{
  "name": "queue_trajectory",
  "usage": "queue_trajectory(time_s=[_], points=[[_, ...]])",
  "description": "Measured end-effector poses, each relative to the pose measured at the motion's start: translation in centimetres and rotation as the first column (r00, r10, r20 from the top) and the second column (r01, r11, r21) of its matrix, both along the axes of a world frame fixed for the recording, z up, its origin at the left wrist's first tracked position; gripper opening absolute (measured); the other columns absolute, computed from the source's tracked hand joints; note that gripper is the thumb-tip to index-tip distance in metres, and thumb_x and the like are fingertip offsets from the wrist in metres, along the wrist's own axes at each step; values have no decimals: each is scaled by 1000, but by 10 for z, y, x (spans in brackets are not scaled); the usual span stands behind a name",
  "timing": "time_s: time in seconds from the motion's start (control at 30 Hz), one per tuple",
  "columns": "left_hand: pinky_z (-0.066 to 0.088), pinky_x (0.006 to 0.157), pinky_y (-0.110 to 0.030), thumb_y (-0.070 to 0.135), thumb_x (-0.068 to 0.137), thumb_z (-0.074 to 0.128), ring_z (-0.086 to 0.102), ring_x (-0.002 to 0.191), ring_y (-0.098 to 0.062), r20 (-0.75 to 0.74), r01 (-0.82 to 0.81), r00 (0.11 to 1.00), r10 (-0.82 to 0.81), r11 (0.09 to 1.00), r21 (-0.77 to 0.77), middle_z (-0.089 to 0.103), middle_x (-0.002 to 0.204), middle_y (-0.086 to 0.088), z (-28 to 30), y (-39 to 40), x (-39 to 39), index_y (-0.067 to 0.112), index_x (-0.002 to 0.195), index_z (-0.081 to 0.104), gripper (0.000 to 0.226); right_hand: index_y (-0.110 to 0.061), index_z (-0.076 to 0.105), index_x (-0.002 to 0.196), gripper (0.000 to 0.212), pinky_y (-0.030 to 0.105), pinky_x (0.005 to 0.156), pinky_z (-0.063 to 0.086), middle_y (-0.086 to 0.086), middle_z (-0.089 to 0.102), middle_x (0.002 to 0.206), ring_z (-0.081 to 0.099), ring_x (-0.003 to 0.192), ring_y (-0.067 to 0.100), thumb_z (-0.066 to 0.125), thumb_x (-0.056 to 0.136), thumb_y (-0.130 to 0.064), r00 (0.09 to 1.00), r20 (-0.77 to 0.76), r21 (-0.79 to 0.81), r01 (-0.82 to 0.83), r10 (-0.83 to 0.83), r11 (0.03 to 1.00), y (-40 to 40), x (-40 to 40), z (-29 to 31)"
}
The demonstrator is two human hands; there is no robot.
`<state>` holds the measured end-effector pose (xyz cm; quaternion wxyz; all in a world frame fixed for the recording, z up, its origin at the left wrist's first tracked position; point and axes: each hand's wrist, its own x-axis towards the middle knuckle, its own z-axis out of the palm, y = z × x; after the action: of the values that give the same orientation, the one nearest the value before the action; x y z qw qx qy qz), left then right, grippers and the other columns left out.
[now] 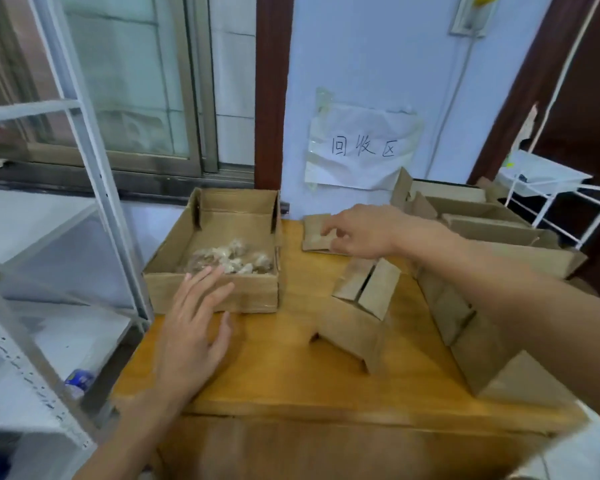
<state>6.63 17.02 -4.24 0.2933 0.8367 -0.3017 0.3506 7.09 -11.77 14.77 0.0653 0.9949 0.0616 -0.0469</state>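
Observation:
An open cardboard box stands at the back left of the wooden table and holds a pile of crumpled clear tape. My left hand hovers with straight, spread fingers just in front of that box, holding nothing. My right hand reaches to the table's back edge, its fingers resting on a small flat piece of cardboard; whether they pinch it is unclear. A small folded carton sits in the middle of the table, its top flaps up.
More cardboard boxes line the table's right side and stack behind it. A paper sign hangs on the wall. A white metal shelf frame stands at the left, a white wire rack at the far right.

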Motion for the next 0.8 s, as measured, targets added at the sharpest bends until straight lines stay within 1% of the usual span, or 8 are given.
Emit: queue_trajectory(time_s=[0.1, 0.17, 0.3, 0.4, 0.47, 0.57, 0.67, 0.8], points=[[36, 118, -34, 11, 95, 55, 50, 137, -18, -44, 77, 995, -88, 973, -216, 58, 143, -2, 21, -58, -45, 7, 132, 62, 38, -26, 60, 126, 34, 39, 73, 49, 3, 58, 117, 62, 107, 29, 41, 107, -47, 896, 391, 69, 201, -212, 977, -25, -62, -30], [32, 116, -24, 18, 99, 54, 47, 139, -10, -121, 150, 976, -181, 962, -229, 55, 147, 5, 41, -98, -58, 16, 138, 60, 39, -24, 56, 132, 49, 38, 69, 43, 7, 55, 123, 61, 110, 31, 38, 105, -60, 809, 449, 177, 336, -380, 925, -23, -90, -49], [42, 105, -29, 44, 104, 40, 51, 131, -5, -492, 192, 828, -268, 961, -200, 58, 137, 16, 56, -154, -41, 42, 123, 62, 29, -24, 41, 142, 71, 46, 86, 51, 11, 53, 138, 60, 119, 37, 40, 95, -77, 847, 139, 360, 440, -514, 822, -22, -105, -88], [48, 79, -40, 49, 106, 34, 62, 99, -20, -541, 117, 832, -121, 992, -43, 59, 93, 11, 66, -172, -37, 34, 88, 61, 35, -21, 37, 146, 83, 48, 96, 55, 6, 58, 137, 62, 117, 31, 56, 87, -75, 856, -84, 630, 442, -510, 639, -34, -102, -88], [41, 72, -39, 48, 106, 41, 62, 101, -28, -541, 58, 841, -21, 997, 52, 50, 81, 10, 69, -176, -38, 26, 75, 55, 40, -18, 37, 148, 82, 45, 95, 56, 5, 58, 135, 60, 116, 27, 65, 88, -66, 868, -192, 696, 450, -458, 560, -39, -103, -86], [35, 64, -38, 53, 97, 53, 63, 101, -30, -576, 12, 812, 95, 984, 179, 49, 69, 7, 60, -180, -38, 18, 66, 45, 47, -23, 37, 144, 73, 38, 91, 48, 3, 58, 134, 54, 111, 21, 70, 89, -57, 897, -198, 700, 412, -396, 583, -38, -108, -98], [39, 53, -39, 50, 97, 59, 61, 64, -26, -707, 46, 706, 33, 995, 92, 51, 55, 3, 57, -177, -28, 20, 60, 39, 52, -28, 42, 137, 68, 37, 85, 47, -3, 58, 119, 52, 105, 18, 75, 86, -58, 906, -150, 705, 378, -395, 600, -38, -109, -104], [39, 53, -37, 66, 95, 52, 57, 56, -26, -699, 16, 713, 43, 997, 78, 52, 54, 1, 56, -177, -30, 20, 58, 41, 61, -32, 47, 131, 60, 35, 76, 54, -9, 58, 99, 60, 97, 17, 75, 83, -53, 892, -169, 749, 392, -418, 534, -40, -107, -100]])
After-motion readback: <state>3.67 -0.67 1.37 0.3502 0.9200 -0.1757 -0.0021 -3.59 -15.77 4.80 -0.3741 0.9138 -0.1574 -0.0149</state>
